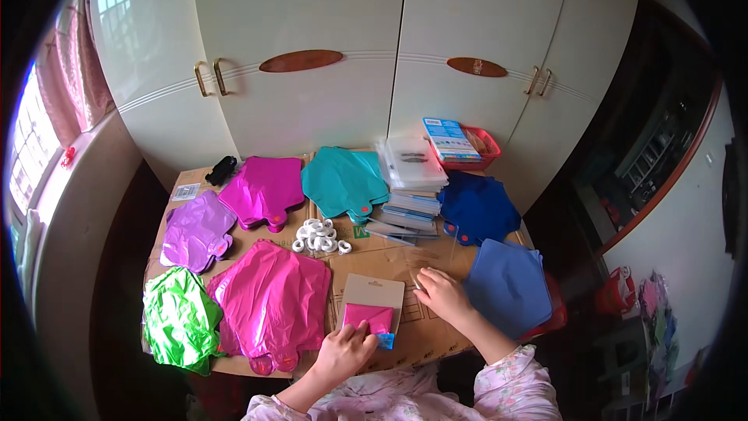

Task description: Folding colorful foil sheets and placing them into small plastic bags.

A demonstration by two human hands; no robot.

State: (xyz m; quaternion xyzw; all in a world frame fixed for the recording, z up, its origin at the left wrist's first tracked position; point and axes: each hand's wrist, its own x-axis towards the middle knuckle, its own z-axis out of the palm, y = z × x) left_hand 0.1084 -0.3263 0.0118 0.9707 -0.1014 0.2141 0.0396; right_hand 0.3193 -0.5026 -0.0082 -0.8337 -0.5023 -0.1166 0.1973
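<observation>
My left hand (343,349) rests on the near edge of a folded pink foil piece (369,316) that lies on a tan card (374,293), fingers curled onto it. Over the cardboard-covered table (405,261), my right hand (441,293) pinches the edge of a clear plastic sleeve (438,249). A stack of pink foil balloons (273,296) lies just left of the card. A light blue foil stack (508,284) lies just right of my right hand.
Foil balloon stacks in green (181,318), lilac (196,230), magenta (263,189), teal (343,179) and dark blue (477,206) ring the table. White ribbon rolls (319,236), clear bags (411,162) and a red basket (481,146) sit behind. White wardrobe doors (312,39) stand beyond.
</observation>
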